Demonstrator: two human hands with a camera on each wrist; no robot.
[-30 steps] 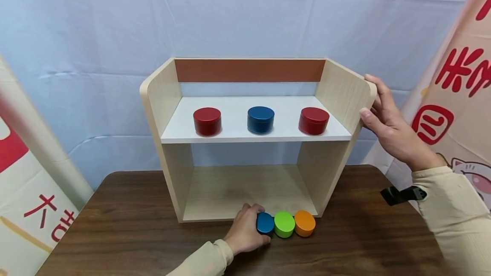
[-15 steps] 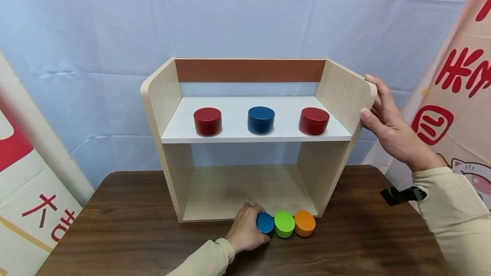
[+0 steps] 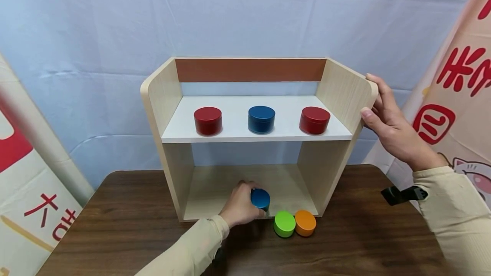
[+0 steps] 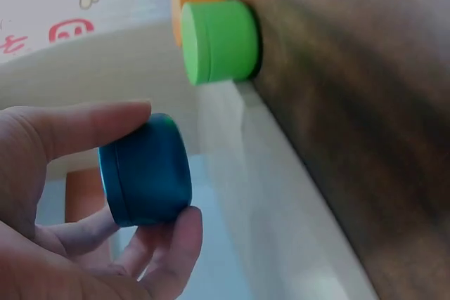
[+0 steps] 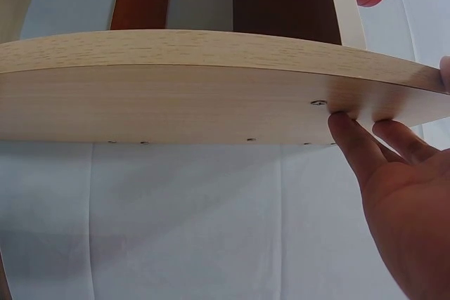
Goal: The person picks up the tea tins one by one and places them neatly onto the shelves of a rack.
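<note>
My left hand [image 3: 241, 205] grips a small round blue tin [image 3: 261, 198] with a lid, held at the front of the lower compartment of a two-tier wooden shelf [image 3: 347, 101]. In the left wrist view, thumb and fingers pinch opposite sides of this blue tin [image 4: 149, 172], clear of the tabletop. A green tin [image 3: 284, 224] and an orange tin [image 3: 305, 223] stand side by side on the table, right of that hand. At the shelf's right side panel, my right hand [image 3: 397, 133] holds the edge, its thumb at the front and its fingers on the outer face.
On the white upper board stand a red tin [image 3: 208, 121] at left, a blue tin [image 3: 261, 119] in the middle and another red tin [image 3: 315, 121] at right. The shelf rests on a dark wooden table [image 3: 126, 220], with a pale cloth [image 3: 245, 12] behind.
My left hand has lifted the blue tin from beside the green one and carried it forward, slightly left, to the lower compartment's front. The right hand stays on the side panel.
</note>
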